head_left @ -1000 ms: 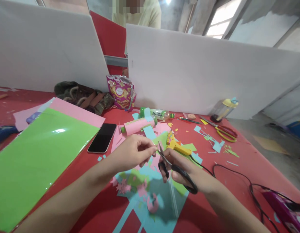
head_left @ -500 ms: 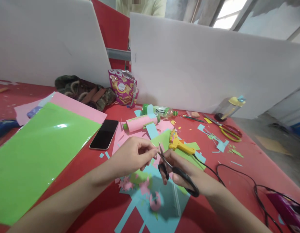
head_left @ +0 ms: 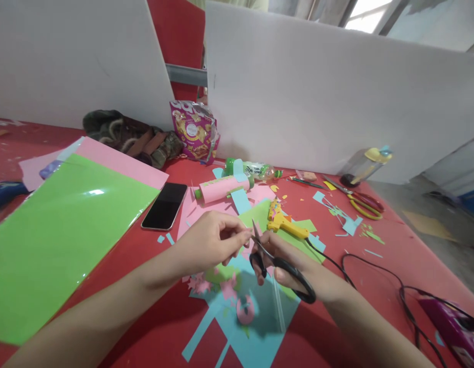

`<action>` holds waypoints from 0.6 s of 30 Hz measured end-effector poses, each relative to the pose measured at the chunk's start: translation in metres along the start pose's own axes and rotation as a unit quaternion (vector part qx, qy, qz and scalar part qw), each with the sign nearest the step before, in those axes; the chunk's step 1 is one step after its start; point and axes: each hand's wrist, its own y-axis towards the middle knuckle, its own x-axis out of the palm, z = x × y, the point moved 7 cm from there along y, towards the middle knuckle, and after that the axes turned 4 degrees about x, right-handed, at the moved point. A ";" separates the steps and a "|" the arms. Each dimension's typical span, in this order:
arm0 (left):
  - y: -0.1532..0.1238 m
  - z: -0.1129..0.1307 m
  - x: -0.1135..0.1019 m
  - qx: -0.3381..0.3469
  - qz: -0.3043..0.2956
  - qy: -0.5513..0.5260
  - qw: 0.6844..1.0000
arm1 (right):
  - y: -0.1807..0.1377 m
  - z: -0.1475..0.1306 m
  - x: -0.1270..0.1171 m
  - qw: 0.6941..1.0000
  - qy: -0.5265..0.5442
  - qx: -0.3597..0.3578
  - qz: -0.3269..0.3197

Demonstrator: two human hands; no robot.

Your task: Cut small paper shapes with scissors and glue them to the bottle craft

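Note:
In the head view my right hand (head_left: 285, 260) is closed on black-handled scissors (head_left: 266, 251), whose blades point up and away, slightly apart. My left hand (head_left: 216, 239) pinches a small pink piece of paper at its fingertips, right beside the blades; most of it is hidden by the fingers. Below the hands, blue paper (head_left: 255, 306) lies on the table with small pink cutouts (head_left: 200, 282) and a curled pink paper ring (head_left: 245, 309) on it. A clear glue stick (head_left: 278, 304) lies there too. Just beyond my right hand rests a yellow hot glue gun (head_left: 286, 225).
A black phone (head_left: 165, 206) and green sheets (head_left: 71, 230) lie to the left. Behind are a pink paper-wrapped roll (head_left: 219, 189), a green-labelled bottle (head_left: 255, 170) and a snack bag (head_left: 195, 131). Red-and-yellow-handled scissors (head_left: 365, 204) and a black cord (head_left: 390, 276) lie to the right.
The camera view has tilted slightly downward, so the background sits higher. My hands and the scissors keep nearly the same pose, with the blades still beside the left fingertips.

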 end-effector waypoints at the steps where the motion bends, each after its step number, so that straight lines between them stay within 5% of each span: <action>1: 0.000 0.000 0.000 0.002 -0.002 0.000 1.000 | 0.000 -0.001 0.000 1.000 0.001 -0.003 0.000; 18: 0.001 0.000 -0.001 0.003 -0.020 0.029 0.999 | 0.002 0.005 0.001 0.999 -0.013 0.030 -0.025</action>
